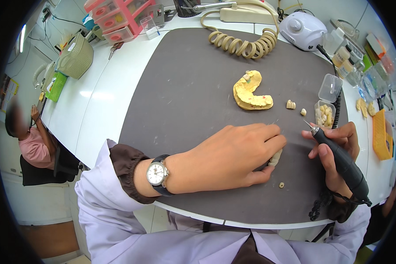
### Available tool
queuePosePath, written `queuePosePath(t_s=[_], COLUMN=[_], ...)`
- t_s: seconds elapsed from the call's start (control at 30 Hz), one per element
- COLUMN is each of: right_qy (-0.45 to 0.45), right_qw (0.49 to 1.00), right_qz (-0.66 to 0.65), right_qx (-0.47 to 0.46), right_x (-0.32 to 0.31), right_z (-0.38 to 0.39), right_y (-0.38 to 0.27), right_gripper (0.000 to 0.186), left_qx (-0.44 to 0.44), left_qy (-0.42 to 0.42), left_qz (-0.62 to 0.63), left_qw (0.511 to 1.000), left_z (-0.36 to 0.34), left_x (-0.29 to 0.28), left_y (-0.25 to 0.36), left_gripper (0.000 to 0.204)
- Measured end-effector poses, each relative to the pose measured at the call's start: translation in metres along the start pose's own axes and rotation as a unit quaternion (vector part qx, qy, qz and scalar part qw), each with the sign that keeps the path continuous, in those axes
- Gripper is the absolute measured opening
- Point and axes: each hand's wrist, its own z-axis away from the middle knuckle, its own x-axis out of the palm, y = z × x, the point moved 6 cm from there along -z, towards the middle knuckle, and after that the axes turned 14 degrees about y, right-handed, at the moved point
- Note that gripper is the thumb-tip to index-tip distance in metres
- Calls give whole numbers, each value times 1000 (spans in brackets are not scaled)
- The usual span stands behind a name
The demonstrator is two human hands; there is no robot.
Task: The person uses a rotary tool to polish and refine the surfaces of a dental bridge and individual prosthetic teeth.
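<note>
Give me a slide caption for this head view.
Left hand pins a tooth piece; right hand holds a handpiece.

A dental lab: yellow plaster jaw cast (251,91) on the desk's grey mat (185,88), white micromotor control box (302,29) behind it, loose teeth (291,104) just beside.
</note>
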Motion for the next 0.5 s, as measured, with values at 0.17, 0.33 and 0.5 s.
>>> queuePosePath(t_s=[0.17,0.33,0.5], right_qy=[-10,4,7], right_qw=[1000,1000,1000], right_qz=[5,9,-8], right_qx=[13,24,21], right_x=[1,0,2], right_z=[-1,-1,-1], right_y=[-2,-1,2], right_gripper=[29,30,29], left_qx=[5,3,-10], left_qy=[12,15,2], left_qz=[11,7,7], left_qw=[1000,1000,1000], left_z=[2,0,-1], left_x=[-2,-1,-2], left_y=[-4,-3,-4], left_gripper=[37,35,35])
